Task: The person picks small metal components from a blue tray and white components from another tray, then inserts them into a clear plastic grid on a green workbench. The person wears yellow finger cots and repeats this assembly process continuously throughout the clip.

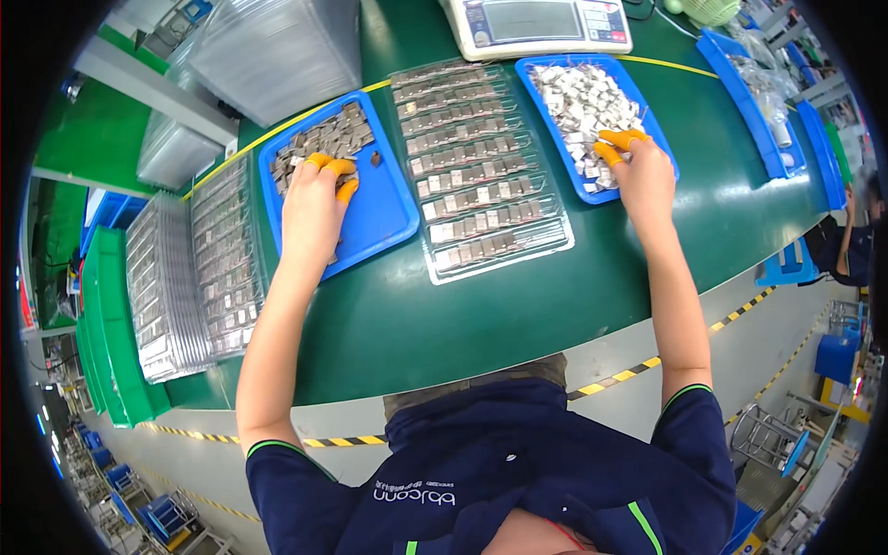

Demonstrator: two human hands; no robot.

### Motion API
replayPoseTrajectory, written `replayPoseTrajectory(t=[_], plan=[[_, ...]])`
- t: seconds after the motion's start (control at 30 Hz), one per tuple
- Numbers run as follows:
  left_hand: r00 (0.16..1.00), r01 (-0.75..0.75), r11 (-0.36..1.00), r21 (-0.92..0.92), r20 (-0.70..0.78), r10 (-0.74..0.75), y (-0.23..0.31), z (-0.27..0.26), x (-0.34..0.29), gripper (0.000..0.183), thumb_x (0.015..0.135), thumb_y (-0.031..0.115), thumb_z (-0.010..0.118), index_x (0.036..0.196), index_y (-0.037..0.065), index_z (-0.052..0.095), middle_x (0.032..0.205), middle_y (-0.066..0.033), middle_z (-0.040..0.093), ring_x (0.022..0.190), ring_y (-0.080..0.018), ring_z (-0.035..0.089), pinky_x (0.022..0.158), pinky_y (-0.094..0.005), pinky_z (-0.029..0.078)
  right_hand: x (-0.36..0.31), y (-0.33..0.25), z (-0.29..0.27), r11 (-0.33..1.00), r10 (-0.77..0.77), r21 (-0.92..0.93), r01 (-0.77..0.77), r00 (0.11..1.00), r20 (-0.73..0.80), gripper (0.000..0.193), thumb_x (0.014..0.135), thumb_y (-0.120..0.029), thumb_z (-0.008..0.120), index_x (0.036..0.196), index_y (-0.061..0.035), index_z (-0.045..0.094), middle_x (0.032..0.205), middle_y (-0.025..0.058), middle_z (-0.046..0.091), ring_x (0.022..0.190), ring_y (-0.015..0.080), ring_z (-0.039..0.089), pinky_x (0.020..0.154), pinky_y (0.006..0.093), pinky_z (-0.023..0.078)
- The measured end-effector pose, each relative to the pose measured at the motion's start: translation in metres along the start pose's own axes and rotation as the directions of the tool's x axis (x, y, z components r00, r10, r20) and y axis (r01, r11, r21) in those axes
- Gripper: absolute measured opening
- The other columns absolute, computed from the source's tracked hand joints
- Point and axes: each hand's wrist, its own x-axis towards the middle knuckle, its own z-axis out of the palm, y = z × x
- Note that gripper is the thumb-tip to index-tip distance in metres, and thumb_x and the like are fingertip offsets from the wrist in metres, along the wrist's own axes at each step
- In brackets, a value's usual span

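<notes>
We see the left hand (310, 208), fingers (331, 166) pressed together, on dark parts (324, 141) in the left blue tray (384, 217). The right hand (645, 176) pinches among pale parts (578, 97) in the right blue tray (566, 176). A clear tray (476, 166) lies between them on the green worktop (462, 314).

Bare green table (462, 324) is lying open before the worker, while the clear tray (476, 166) is filling the gap between two blue trays (384, 217) (566, 157); a scale (536, 26) is blocking the far edge.
</notes>
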Motion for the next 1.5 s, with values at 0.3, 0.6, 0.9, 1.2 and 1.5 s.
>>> replayPoseTrajectory(t=[0.3, 0.6, 0.9, 1.2, 1.5], plan=[[0.989, -0.052, 0.998, 0.042, -0.138, 0.058, 0.017, -0.017, 0.001, 0.015, 0.072, 0.013, 0.071, 0.082, 0.003, 0.068, 0.076, -0.0104, 0.063, 0.067, -0.0239, 0.062, 0.065, -0.033, 0.051, 0.0, 0.015, 0.003, 0.982, -0.152, 0.055, 0.18, 0.931, -0.331, 0.019, 0.078, -0.015, 0.068, 0.091, -0.0008, 0.069, 0.091, 0.0122, 0.065, 0.084, 0.0272, 0.06, 0.073, 0.0361, 0.048], [0.928, 0.256, 0.76, -0.597, -0.068, -0.366, 0.035, -0.015, -0.034, 0.02, 0.074, 0.004, 0.071, 0.094, 0.003, 0.069, 0.081, -0.0085, 0.067, 0.066, -0.0113, 0.062, 0.062, -0.0234, 0.051, 0.0, 0.018, -0.007, 0.767, 0.184, 0.634, -0.095, 0.98, -0.076, 0.029, 0.071, -0.01, 0.073, 0.099, -0.0026, 0.068, 0.077, 0.0079, 0.067, 0.06, 0.0106, 0.06, 0.058, 0.025, 0.048], [0.971, 0.15, 0.866, -0.477, -0.094, -0.22, 0.042, -0.008, -0.048, 0.019, 0.079, -0.001, 0.066, 0.097, 0.003, 0.068, 0.086, -0.0074, 0.062, 0.068, -0.0142, 0.059, 0.065, -0.0248, 0.049, -0.012, 0.018, -0.018, 0.506, 0.154, 0.834, -0.221, 0.974, 0.165, 0.03, 0.074, 0.0, 0.074, 0.1, 0.0091, 0.063, 0.096, 0.0134, 0.067, 0.089, 0.0169, 0.064, 0.078, 0.0249, 0.051], [0.945, 0.158, 0.783, -0.602, -0.136, -0.296, 0.025, -0.004, -0.059, 0.016, 0.081, -0.001, 0.064, 0.096, 0.002, 0.065, 0.089, -0.0072, 0.063, 0.072, -0.0138, 0.06, 0.069, -0.0247, 0.049, -0.014, 0.021, -0.02, 0.494, 0.257, 0.814, -0.306, 0.946, 0.199, 0.023, 0.082, -0.002, 0.065, 0.101, 0.0109, 0.062, 0.09, 0.0153, 0.066, 0.076, 0.0191, 0.067, 0.074, 0.0249, 0.05], [0.789, 0.345, -0.065, -0.937, 0.326, -0.52, 0.034, -0.027, -0.06, 0.029, 0.085, 0.002, 0.062, 0.113, -0.002, 0.055, 0.1, -0.0103, 0.063, 0.089, -0.0238, 0.065, 0.075, -0.024, 0.053, -0.027, 0.01, -0.014, 0.455, 0.08, 0.891, 0.006, 0.996, -0.048, 0.024, 0.086, -0.001, 0.061, 0.107, 0.0097, 0.06, 0.097, 0.0134, 0.065, 0.087, 0.0179, 0.064, 0.081, 0.0266, 0.048]])
